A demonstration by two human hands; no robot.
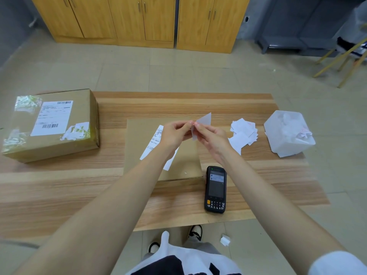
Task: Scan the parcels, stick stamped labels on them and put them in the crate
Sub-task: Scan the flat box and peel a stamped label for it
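Note:
A flat brown parcel [139, 139] with a white shipping label lies in the middle of the wooden table [59, 195]. Above it my left hand [174, 133] and my right hand [210, 135] meet, both pinching a small white label [204, 120] at its edge, the two layers spread apart. A black handheld scanner [215, 189] lies face up just right of the parcel's near corner. A pile of loose white labels [244, 132] with red stamp marks sits to the right. A bigger brown box [53, 124] with a barcode label stands at the far left.
A translucent plastic tub [290, 133] with paper scraps stands at the table's right end. A scrap of paper [225, 240] lies on the tiled floor by my feet. Wooden cabinets [139, 18] line the back wall; chair legs [341, 58] show at the far right.

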